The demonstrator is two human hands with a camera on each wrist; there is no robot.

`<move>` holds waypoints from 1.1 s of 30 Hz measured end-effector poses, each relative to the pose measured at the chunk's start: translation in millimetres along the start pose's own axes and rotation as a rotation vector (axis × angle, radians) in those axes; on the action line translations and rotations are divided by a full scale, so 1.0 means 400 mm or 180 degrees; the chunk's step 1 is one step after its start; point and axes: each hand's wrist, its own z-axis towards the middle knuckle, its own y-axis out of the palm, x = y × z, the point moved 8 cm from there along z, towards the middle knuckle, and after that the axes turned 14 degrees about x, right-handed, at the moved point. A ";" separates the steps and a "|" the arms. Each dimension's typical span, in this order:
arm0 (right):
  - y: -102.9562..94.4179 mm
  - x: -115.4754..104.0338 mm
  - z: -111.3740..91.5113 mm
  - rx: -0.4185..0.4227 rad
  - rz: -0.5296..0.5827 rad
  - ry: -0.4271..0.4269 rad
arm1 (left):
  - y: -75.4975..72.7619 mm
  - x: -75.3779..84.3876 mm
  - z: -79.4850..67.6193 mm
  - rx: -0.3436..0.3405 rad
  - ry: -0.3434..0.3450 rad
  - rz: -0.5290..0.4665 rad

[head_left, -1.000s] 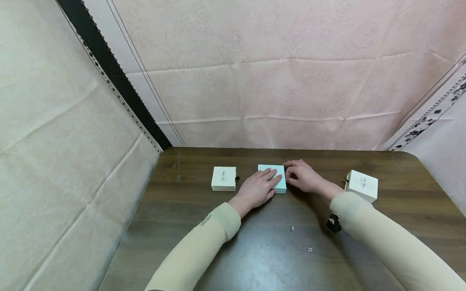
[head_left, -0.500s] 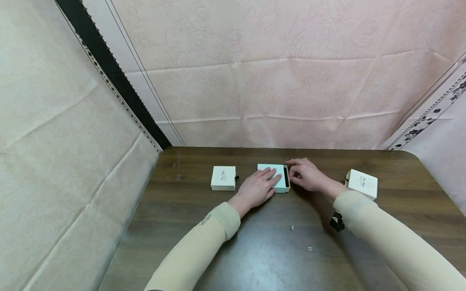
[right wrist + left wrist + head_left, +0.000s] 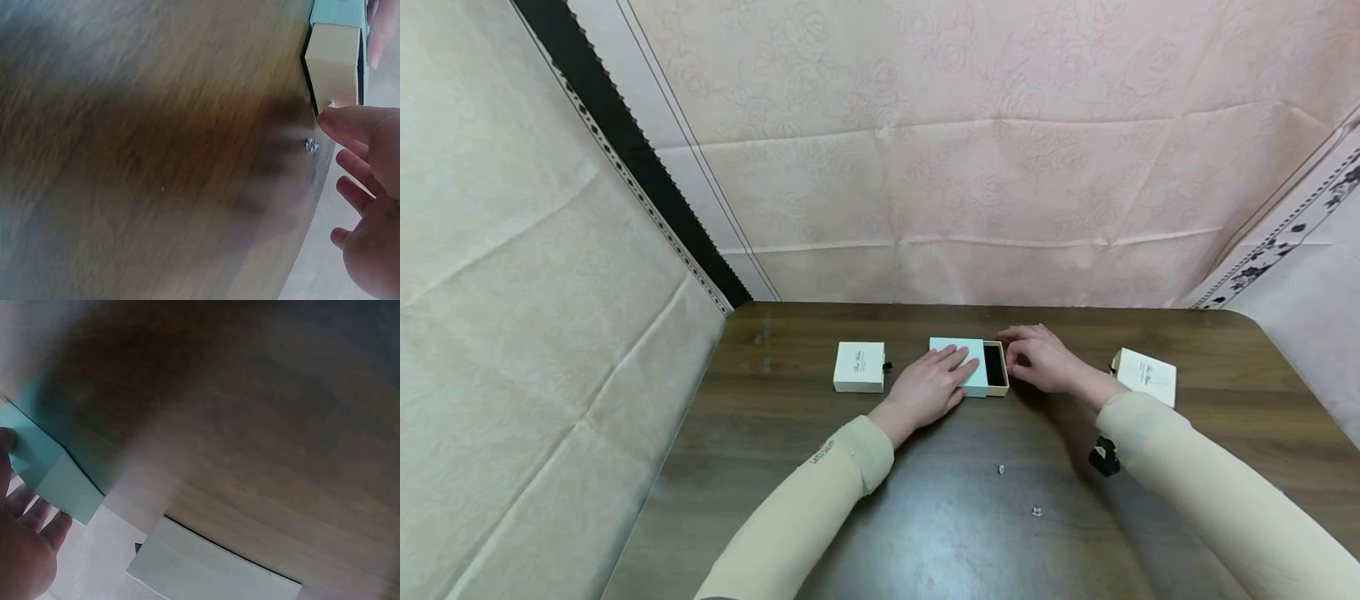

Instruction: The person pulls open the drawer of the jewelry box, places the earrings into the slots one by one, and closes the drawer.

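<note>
My left hand (image 3: 927,387) rests on a light-blue slide-out jewellery box (image 3: 958,343), fingers straight across its top and thumb at the near side. A cream drawer (image 3: 996,390) with a black inside (image 3: 993,365) sticks out of the sleeve's right end. In the right wrist view the thumb of my right hand (image 3: 375,150) is at the drawer's end face (image 3: 334,59), pinching there; the grip point itself is hidden. A small silvery piece (image 3: 310,145) lies on the table beside these fingers.
A white lettered box (image 3: 859,367) with a black tab stands left of the left hand. Another white box (image 3: 1146,377) sits behind the right wrist. Two tiny shiny pieces, one (image 3: 1001,469) and another (image 3: 1037,511), lie nearer on the brown table (image 3: 775,467).
The drawer has slid rightward out of the blue sleeve, its black inside coming into view. My right hand has moved right with it; the left hand has stayed on the sleeve.
</note>
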 end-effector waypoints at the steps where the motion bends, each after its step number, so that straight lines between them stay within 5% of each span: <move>1: -0.003 0.001 -0.002 0.0003 -0.0005 -0.0006 | 0.000 0.000 0.000 0.0006 -0.0001 -0.0003; 33: -0.039 0.043 -0.034 -0.0108 -0.0243 0.0098 | -0.005 0.000 0.000 0.0037 -0.0010 -0.0071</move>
